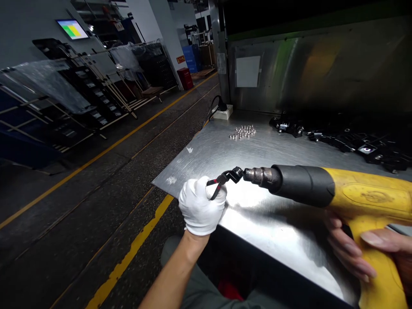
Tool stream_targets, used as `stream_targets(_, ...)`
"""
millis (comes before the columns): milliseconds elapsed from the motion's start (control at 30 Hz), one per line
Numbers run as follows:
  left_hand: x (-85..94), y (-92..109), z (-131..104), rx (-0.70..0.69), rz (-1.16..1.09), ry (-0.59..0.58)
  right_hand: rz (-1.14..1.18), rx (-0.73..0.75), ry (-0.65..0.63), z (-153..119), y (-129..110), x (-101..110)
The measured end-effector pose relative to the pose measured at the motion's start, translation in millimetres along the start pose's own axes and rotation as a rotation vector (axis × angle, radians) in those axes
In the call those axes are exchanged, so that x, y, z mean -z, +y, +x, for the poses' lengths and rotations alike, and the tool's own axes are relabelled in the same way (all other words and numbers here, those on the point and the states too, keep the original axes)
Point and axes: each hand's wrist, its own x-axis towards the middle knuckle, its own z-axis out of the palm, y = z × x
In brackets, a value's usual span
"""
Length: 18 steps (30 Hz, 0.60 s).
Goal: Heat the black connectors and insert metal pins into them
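Note:
My left hand (202, 206), in a white glove, is closed around the handles of dark pliers (222, 180) with red marks. A small black part (236, 174) sits at the jaws of the pliers. Bare fingers of my right hand (349, 249) wrap round the grip of a yellow heat gun (370, 193). Its stepped metal nozzle (262, 177) points left, right beside the black part; whether they touch is too small to tell. Both are over the metal table (206, 150).
Small silvery pieces (243, 131) lie in a group towards the back of the table. Several black parts (347, 139) are spread along the back right. A white power socket (223, 112) with a black plug stands at the rear corner. Racks (93, 90) are across the aisle.

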Motion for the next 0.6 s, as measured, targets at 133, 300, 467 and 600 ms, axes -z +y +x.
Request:
stream_targets(133, 2.0, 2.9, -0.8, -0.017, 0.092, 0.016, 0.041, -0.034, -0.143, 5.9, -0.5, 7.0)
stream_targets(300, 6.7, 8.2, 0.2, -0.074, 0.2, 0.002, 0.007, -0.015, -0.102, -0.2, 1.1, 10.4)
stream_targets(467, 7.0, 11.1, 2.4, -0.07, 0.261, -0.018, -0.067, -0.006, -0.152, -2.0, 3.5, 21.2)
stream_targets(600, 3.9, 13.5, 4.1, -0.053, 0.282, -0.033, -0.135, 0.053, -0.15, -2.3, 3.0, 36.0)
